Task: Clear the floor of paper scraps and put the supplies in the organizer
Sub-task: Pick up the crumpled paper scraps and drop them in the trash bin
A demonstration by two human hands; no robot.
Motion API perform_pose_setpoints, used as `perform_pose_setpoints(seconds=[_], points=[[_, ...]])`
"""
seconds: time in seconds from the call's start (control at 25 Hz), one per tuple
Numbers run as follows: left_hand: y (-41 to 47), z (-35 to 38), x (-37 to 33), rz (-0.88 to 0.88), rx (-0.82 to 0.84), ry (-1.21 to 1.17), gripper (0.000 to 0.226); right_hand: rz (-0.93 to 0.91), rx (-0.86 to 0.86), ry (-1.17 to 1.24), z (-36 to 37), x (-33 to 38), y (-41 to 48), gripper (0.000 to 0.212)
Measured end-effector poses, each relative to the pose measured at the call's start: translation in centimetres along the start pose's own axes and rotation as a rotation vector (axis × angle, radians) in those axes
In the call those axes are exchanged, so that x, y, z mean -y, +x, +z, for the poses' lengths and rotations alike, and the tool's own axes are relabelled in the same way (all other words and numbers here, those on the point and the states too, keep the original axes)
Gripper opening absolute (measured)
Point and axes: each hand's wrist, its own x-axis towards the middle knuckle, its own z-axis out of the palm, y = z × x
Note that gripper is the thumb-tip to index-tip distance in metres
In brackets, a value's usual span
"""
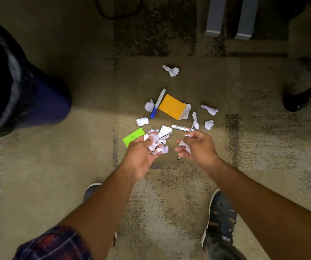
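The fingers (153,158) of the left hand (141,158) are curled round a wad of crumpled paper scraps (155,143) just below the middle of the frame. Beside it, the right hand (199,147) has its fingertips (180,150) pinched on a single small scrap (185,145), with the two hands close but apart. This looks like the gathering step: collecting litter into one handful before anything is thrown away. More white scraps lie on the carpet (169,184) above the hands. One (171,70) sits alone towards upper centre, one (149,105) is beside the blue-capped marker (157,104), one (142,121) is just below that, and three (209,109) (209,124) (195,121) are to the right. Among them are the supplies: an orange sticky pad (172,106), a green note (134,136) partly under the left hand's wad, a white marker (181,127), and what seems to be a pen tip (178,158) showing under the right hand. The next move probably calls for passing the right hand's scrap into the left hand's bundle, then reaching up the frame for the loose pieces without taking the pad or markers along. A dark bin-like container (44,102) stands at the left edge. The organizer is not in view, so the supplies' destination cannot be placed. Shoes (220,218) show at the bottom and grey furniture legs (214,17) at the upper right.
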Motion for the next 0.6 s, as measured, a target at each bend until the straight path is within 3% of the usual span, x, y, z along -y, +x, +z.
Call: perform_pose_setpoints(seconds=[0.2,0.6], points=[[-5.0,-5.1,-5.9,0.018,0.047,-0.11,0.023,0.002,0.109,0.096,7.8,3.5,-4.9,0.016],[-14.4,-17.8,-20.4,0.264,-0.111,-0.299,0.015,0.004,0.277,0.264,27.7,10.8,-14.6,0.017]])
